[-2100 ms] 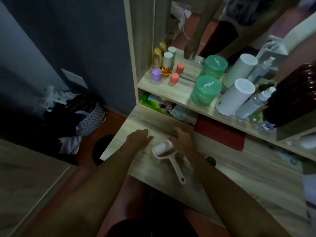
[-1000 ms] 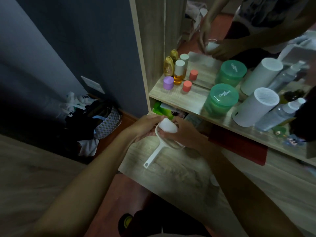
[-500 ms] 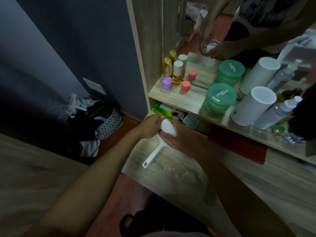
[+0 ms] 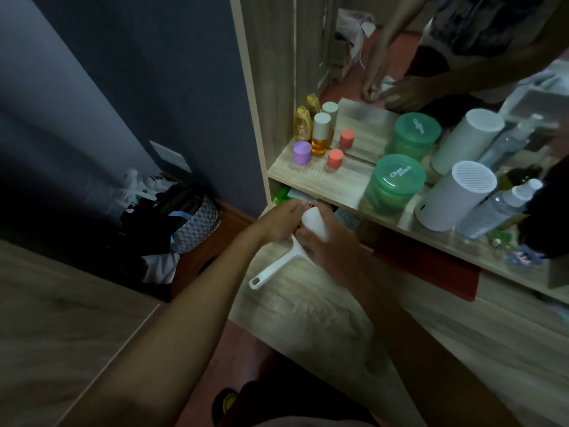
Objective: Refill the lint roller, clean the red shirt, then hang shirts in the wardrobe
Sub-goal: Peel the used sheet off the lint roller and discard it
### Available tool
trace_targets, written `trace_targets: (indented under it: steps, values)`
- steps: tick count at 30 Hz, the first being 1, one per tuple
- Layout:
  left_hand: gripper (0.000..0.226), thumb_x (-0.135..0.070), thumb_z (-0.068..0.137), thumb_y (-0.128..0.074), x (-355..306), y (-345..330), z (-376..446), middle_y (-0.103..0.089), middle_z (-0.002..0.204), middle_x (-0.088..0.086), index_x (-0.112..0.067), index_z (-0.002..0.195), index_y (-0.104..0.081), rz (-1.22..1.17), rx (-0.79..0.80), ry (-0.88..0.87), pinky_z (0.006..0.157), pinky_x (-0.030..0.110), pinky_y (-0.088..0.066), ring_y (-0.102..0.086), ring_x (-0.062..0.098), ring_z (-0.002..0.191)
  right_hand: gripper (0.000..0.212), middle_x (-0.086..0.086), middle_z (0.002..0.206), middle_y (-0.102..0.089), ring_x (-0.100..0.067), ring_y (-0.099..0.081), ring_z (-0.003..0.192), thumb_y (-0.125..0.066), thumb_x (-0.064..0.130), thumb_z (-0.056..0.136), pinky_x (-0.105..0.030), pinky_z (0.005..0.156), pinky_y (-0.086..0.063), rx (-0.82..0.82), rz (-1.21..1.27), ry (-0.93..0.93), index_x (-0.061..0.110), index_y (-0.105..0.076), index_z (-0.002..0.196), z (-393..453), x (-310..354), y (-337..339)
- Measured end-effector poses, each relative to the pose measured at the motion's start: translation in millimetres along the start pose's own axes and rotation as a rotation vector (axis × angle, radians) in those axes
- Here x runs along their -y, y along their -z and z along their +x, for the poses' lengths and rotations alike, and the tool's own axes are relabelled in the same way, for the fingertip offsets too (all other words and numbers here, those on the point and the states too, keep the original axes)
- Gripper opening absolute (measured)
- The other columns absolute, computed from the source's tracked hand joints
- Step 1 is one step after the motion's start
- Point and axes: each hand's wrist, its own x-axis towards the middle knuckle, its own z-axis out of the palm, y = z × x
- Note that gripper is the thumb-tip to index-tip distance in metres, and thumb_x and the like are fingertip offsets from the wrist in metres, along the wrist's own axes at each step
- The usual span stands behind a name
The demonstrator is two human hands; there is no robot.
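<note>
At the centre of the frame both hands meet over the wooden desk top point(image 4: 323, 322), working on the lint roller point(image 4: 278, 263). The right hand point(image 4: 331, 245) is wrapped around the white roll point(image 4: 314, 223) at the roller's head, fingers closed over it from the right. The left hand point(image 4: 281, 221) is closed against the roll's left end, its fingertips pinched there — exactly what they pinch is hidden between the two hands. The roller's white handle slants down toward the lower left, its looped end hanging free just above the desk surface. Above and to the right of the hands a shelf point(image 4: 332, 183) carries a purple-capped jar point(image 4: 302, 152), an amber bottle with a pale cap point(image 4: 320, 135), a small red-capped jar point(image 4: 335, 158), a green lidded tub point(image 4: 395, 183), a white cylinder with a grilled top point(image 4: 455, 195) and a clear spray bottle point(image 4: 498, 208). A mirror point(image 4: 446, 57) behind the shelf repeats these things and shows the person's arms and hands. Below the shelf, right of the hands, lies a dark red flat object point(image 4: 428, 266) — too dim to say what it is. At the left of the frame, on the floor against the dark wall point(image 4: 138, 72), sits a patterned bag point(image 4: 197, 224) among a heap of clothes.
</note>
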Motion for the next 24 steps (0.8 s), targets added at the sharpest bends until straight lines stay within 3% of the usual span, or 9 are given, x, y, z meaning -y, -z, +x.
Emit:
trace_targets:
  steps: [3,6,8,10,14,17,19,21,24]
  values:
    - [0.045,-0.039,0.100,-0.028,5.9,-7.0,2.1,-0.065,0.095,0.015,-0.006,0.100,-0.059,-0.055,-0.025,-0.011,0.081,0.042,-0.050,-0.060,0.028,0.085,0.053,0.004,0.128,-0.054,-0.012,-0.050,0.111,-0.060,0.043,0.089,-0.026,0.091,-0.034,-0.013,0.086,-0.010,0.028,-0.043,0.137,0.8,-1.7,-4.4]
    - [0.033,-0.028,0.104,-0.028,12.2,-14.0,-0.1,-0.057,0.083,0.010,-0.010,0.091,-0.052,-0.117,-0.090,-0.023,0.073,0.037,-0.045,-0.053,0.021,0.075,0.033,-0.002,0.117,-0.058,-0.015,-0.057,0.093,-0.060,0.033,0.092,-0.025,0.068,-0.046,-0.032,0.523,-0.202,0.030,-0.050,0.123,7.1,2.7,-0.3]
    - [0.031,-0.024,0.104,-0.028,29.0,-16.4,-2.6,-0.057,0.079,0.008,-0.014,0.084,-0.050,-0.177,-0.181,0.003,0.068,0.035,-0.045,-0.052,0.020,0.067,0.041,-0.013,0.117,-0.058,-0.025,-0.062,0.091,-0.062,0.035,0.090,-0.028,0.053,-0.050,-0.102,0.722,-0.317,0.033,-0.047,0.128,16.7,0.7,8.6]
    - [0.033,-0.022,0.105,-0.027,43.4,-18.1,-7.1,-0.057,0.072,0.007,-0.016,0.082,-0.049,-0.299,-0.185,0.070,0.055,0.028,-0.044,-0.052,0.016,0.052,0.049,-0.014,0.116,-0.056,-0.024,-0.062,0.089,-0.062,0.033,0.090,-0.029,0.047,-0.051,-0.066,0.748,-0.319,0.032,-0.042,0.135,21.9,1.9,17.9]
    - [0.032,-0.018,0.105,-0.027,47.4,-28.2,-9.8,-0.055,0.069,0.010,-0.009,0.086,-0.050,-0.353,-0.185,0.195,0.040,0.015,-0.040,-0.050,0.004,0.037,0.040,-0.010,0.115,-0.053,-0.022,-0.061,0.087,-0.060,0.031,0.092,-0.031,0.051,-0.053,-0.024,0.739,-0.272,0.032,-0.044,0.128,22.4,8.3,17.5]
    - [0.032,-0.017,0.104,-0.028,58.3,-35.1,-7.2,-0.065,0.079,0.013,-0.002,0.098,-0.056,-0.186,-0.289,0.216,0.057,0.015,-0.043,-0.058,0.013,0.061,0.051,-0.017,0.121,-0.054,-0.027,-0.064,0.093,-0.062,0.037,0.089,-0.032,0.053,-0.053,-0.147,0.810,-0.313,0.030,-0.042,0.135,24.2,3.1,16.1]
    - [0.034,-0.019,0.104,-0.028,72.7,-37.7,-5.9,-0.071,0.094,0.017,0.000,0.108,-0.056,-0.051,-0.344,0.264,0.075,0.025,-0.042,-0.062,0.026,0.088,0.051,-0.020,0.110,-0.058,-0.023,-0.064,0.077,-0.061,0.034,0.090,-0.027,0.045,-0.048,-0.185,0.930,-0.299,0.025,-0.042,0.136,26.0,0.2,21.0]
    - [0.027,-0.014,0.101,-0.035,84.4,-42.9,-4.1,-0.070,0.103,0.017,0.000,0.115,-0.054,0.001,-0.357,0.364,0.085,0.030,-0.042,-0.061,0.031,0.105,0.041,-0.010,0.089,-0.061,-0.015,-0.059,0.062,-0.057,0.030,0.094,-0.024,0.040,-0.044,-0.165,1.013,-0.307,0.022,-0.045,0.132,25.3,1.4,28.8]
    - [0.023,-0.007,0.092,-0.049,94.4,-53.1,1.3,-0.066,0.112,0.019,0.001,0.113,-0.054,0.012,-0.361,0.468,0.091,0.036,-0.046,-0.059,0.035,0.110,0.018,-0.003,0.068,-0.057,-0.010,-0.053,0.047,-0.052,0.030,0.096,-0.020,0.039,-0.040,-0.094,1.126,-0.354,0.024,-0.051,0.113,22.0,2.1,35.2]
